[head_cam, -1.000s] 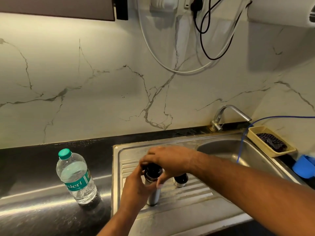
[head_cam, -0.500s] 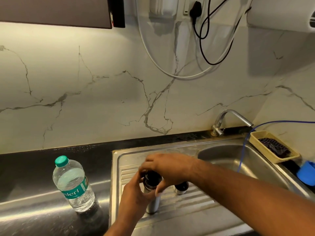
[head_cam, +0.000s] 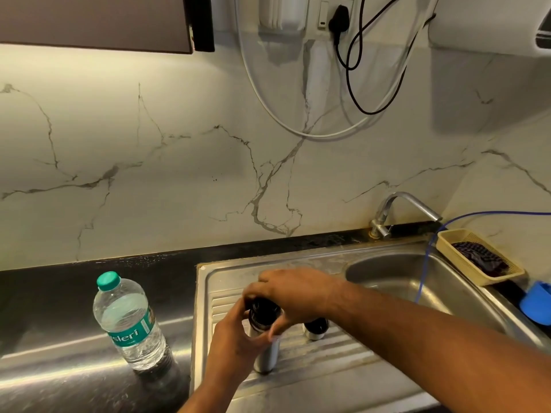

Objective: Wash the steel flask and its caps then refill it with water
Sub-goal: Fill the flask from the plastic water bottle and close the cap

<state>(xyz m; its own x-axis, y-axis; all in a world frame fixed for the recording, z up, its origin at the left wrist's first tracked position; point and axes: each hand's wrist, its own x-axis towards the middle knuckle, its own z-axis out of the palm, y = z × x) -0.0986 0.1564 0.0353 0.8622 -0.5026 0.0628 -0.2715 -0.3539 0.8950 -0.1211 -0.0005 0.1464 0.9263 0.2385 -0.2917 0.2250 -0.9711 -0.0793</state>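
The steel flask (head_cam: 266, 357) stands upright on the ribbed drainboard (head_cam: 328, 362) of the sink. My left hand (head_cam: 232, 341) grips its body from the left. From above, my right hand (head_cam: 293, 293) curls its fingers round the black inner cap (head_cam: 264, 311) at the flask's mouth. A second cap (head_cam: 315, 329), steel with a dark top, sits on the drainboard just right of the flask, partly hidden under my right wrist.
A clear water bottle (head_cam: 129, 323) with a green cap stands on the dark counter to the left. The sink basin (head_cam: 396, 278) and tap (head_cam: 399, 208) lie at the right. A yellow basket (head_cam: 447, 238) with a dark scrubber and a blue cup (head_cam: 536, 302) sit beyond.
Both hands stay on the flask and its black cap, with only a slight shift of my right fingers. The head camera has tilted up a little, so everything sits lower in view.
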